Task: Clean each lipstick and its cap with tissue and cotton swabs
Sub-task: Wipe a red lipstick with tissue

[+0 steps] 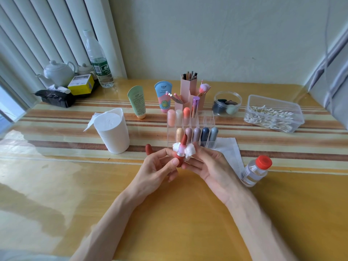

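Left hand [160, 165]: thumb and fingers curled round the red-brown base of the lipstick [180, 156], holding it upright above the table [169, 219].
Right hand [209, 164]: fingertips pinch a tissue wad [189, 150] against the side of the lipstick.
Lipstick: between both hands, just in front of the organizer; the dark red bullet is extended and points up and slightly right.
Tissue wad: white, wrapped around the pink collar below the bullet, puffing out on both sides.
Cap [148, 148]: red-brown, on the table just left of the left hand's fingertips, partly hidden.
Organizer [206, 119]: clear and gridded, behind the hands, with capped lipsticks standing in two rows.
Tissue roll [113, 132]: upright, left of the organizer, with a loose end sticking out at the top.
Tissue sheet [230, 150]: flat on the table, right of the organizer.
Bottle [256, 171]: clear with a red lid, beside the right wrist, at the sheet's near corner.
Swab box [274, 114]: clear tub of cotton swabs, far right.
Back row: two tubes [136, 101], a pink brush holder [188, 86] and a clear jar [227, 103].
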{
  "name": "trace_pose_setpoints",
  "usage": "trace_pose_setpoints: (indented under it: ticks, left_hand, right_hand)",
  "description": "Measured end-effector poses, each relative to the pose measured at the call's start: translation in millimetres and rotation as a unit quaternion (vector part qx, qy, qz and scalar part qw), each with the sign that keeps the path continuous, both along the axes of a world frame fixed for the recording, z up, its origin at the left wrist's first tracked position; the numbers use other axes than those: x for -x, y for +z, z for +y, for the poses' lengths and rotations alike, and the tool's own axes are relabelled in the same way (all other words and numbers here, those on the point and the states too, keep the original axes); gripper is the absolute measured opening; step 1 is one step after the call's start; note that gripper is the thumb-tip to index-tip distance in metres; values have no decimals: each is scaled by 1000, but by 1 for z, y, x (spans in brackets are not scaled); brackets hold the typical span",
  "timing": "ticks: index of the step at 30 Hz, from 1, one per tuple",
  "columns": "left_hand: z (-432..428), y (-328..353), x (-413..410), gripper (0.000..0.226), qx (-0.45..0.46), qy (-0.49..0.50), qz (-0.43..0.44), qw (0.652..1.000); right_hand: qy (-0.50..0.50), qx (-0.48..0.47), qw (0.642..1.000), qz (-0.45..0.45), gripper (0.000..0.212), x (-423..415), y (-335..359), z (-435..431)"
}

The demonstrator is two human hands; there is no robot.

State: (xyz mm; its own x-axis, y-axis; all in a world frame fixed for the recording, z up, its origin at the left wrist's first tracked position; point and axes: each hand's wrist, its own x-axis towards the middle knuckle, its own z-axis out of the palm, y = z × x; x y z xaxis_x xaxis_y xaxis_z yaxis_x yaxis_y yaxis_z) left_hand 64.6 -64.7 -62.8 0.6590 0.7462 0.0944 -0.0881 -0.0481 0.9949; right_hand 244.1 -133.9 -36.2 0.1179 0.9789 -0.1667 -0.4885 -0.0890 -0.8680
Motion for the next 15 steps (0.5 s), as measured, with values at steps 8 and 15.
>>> trace_pose_setpoints:
  ticks: [8,15]
  left_hand:
    - [1,-1,1,16,-5,-12,-4,1000]
    - [2,-2,1,17,-19,-23,6,1000]
  right_hand:
    - [-9,9,1000,-3,39,2,-3,1]
    - [-6,2,1000,-13,21,1,-5,0]
